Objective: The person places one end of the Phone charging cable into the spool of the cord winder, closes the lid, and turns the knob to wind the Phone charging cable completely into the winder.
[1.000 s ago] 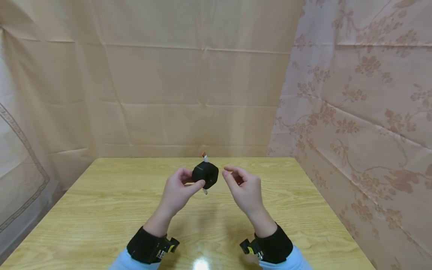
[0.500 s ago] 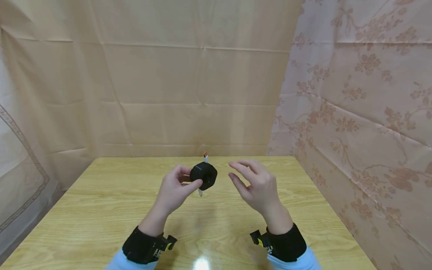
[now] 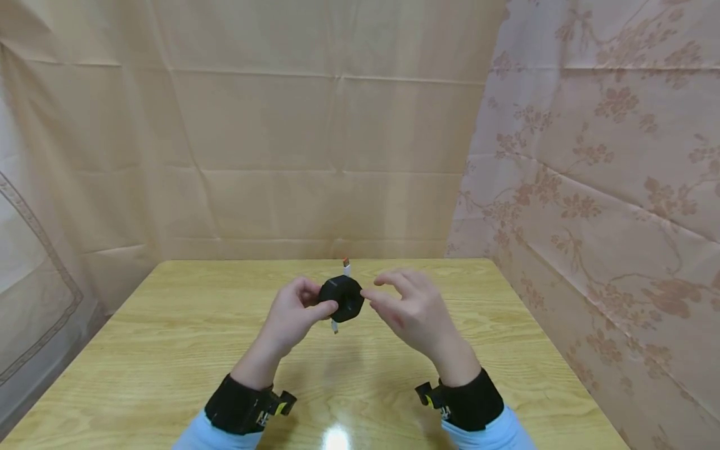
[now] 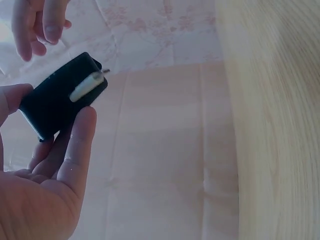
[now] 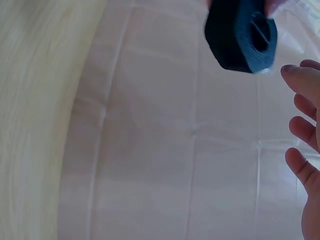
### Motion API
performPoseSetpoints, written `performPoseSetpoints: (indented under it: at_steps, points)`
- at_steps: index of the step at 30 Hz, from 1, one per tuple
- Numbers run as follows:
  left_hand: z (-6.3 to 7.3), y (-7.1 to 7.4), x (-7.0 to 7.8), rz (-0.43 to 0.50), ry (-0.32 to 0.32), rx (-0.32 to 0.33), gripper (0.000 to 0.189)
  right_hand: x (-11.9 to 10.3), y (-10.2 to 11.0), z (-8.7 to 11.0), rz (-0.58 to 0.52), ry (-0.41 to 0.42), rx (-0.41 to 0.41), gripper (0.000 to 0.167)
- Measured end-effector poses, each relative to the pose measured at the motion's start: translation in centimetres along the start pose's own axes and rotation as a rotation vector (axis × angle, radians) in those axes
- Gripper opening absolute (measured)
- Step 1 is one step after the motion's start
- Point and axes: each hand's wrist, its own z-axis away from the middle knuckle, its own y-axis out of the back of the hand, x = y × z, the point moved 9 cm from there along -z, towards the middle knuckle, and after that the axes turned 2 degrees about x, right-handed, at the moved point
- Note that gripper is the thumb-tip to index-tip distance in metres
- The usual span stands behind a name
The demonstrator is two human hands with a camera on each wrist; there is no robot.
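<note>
My left hand (image 3: 289,322) pinches a black hexagonal cable winder (image 3: 345,301) between thumb and fingers, above the table. The winder's face has a round hollow, which shows in the right wrist view. From its top edge sticks a white cable plug (image 3: 346,270) with an orange tip, and another white plug end (image 3: 334,326) pokes out below. In the left wrist view one white plug (image 4: 86,88) lies along the winder's side. My right hand (image 3: 419,315) is just right of the winder, fingers loosely extended and holding nothing, a fingertip right at the winder's edge.
A light wood table (image 3: 169,362) spreads beneath both hands. Behind it hangs a beige cloth (image 3: 270,125); a floral cloth (image 3: 607,187) covers the right side. Each wrist wears a black band with a small camera, such as the left wrist camera (image 3: 284,403).
The right hand drew away to the right with its fingers spreading, then came back to the winder's right edge. The left hand keeps its hold; the lower plug shows slightly more below the winder.
</note>
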Motion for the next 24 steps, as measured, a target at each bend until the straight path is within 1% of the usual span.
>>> performPoseSetpoints:
  at_steps: [4, 9, 13, 16, 20, 22, 24]
  points:
    - [0.1, -0.6, -0.2, 0.051, 0.024, -0.029, 0.025, -0.4, -1.3, 0.4, -0.001, 0.011, -0.044, 0.016]
    - [0.2, -1.3, -0.5, 0.046, 0.045, -0.066, 0.027, -1.0, -2.8, 0.8, 0.032, 0.014, -0.108, 0.027]
    - [0.2, -1.8, -0.6, 0.039, 0.045, -0.103, 0.029, -0.9, -3.3, 1.0, 0.055, -0.026, -0.125, 0.024]
    - [0.3, -2.1, -0.6, 0.057, 0.053, -0.122, 0.029, -0.7, -3.3, 1.1, 0.063, -0.066, -0.116, 0.019]
    - [0.3, -2.5, -0.8, 0.124, 0.073, -0.134, 0.028, -0.4, -3.4, 1.3, 0.085, -0.117, -0.087, 0.016]
    - [0.3, -2.8, -0.9, 0.162, 0.076, -0.133, 0.028, -0.4, -3.6, 1.4, 0.106, -0.147, -0.072, 0.02]
    - [0.3, -2.9, -1.0, 0.181, 0.066, -0.122, 0.026, -0.5, -4.0, 1.6, 0.134, -0.181, -0.067, 0.025]
